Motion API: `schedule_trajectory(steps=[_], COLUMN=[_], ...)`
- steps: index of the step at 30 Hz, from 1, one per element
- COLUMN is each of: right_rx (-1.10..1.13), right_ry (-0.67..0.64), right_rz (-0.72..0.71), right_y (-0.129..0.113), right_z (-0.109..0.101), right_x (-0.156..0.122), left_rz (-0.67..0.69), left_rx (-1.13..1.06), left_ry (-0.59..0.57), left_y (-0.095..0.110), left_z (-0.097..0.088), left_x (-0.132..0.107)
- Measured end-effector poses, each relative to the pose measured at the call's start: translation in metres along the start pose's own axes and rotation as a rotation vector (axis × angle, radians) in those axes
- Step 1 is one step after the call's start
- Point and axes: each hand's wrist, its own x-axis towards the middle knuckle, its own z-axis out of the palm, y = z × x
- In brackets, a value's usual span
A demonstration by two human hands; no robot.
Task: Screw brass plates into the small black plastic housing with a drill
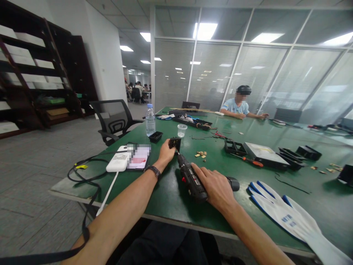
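My left hand [166, 152] grips a small black plastic part [174, 142] with brass-coloured bits on its face, held just over the green table. Wrapped round the handle of a black cordless drill [192, 180] is my right hand [216, 186]. The drill lies on its side in the air, its bit [177, 151] pointing at the black part and seeming to touch it. Small brass pieces [201, 154] lie loose on the table to the right of the part. A clear plastic cup [181, 131] stands just behind it.
A water bottle [150, 121], a small black tray [155, 137], a phone [139, 157] and a white power bank [118, 160] with cables are at left. Rightward lie a screwdriver [253, 161], black boxes [235, 148] and white-blue gloves [286, 213]. Another person [238, 105] sits across the table.
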Motion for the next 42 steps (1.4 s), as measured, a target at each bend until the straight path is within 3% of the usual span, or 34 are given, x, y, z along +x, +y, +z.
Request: schedule_trajectory(steps=[19, 42], right_rx=[0.058, 0.053], right_ry=[0.023, 0.015], right_rz=[-0.010, -0.012], right_y=[0.000, 0.000], right_z=[0.002, -0.002], right_x=[0.000, 0.000], left_rz=[0.046, 0.012], left_rx=[-0.016, -0.046], left_ry=[0.019, 0.002], left_y=[-0.008, -0.001], left_z=[0.001, -0.001], left_x=[0.003, 0.001])
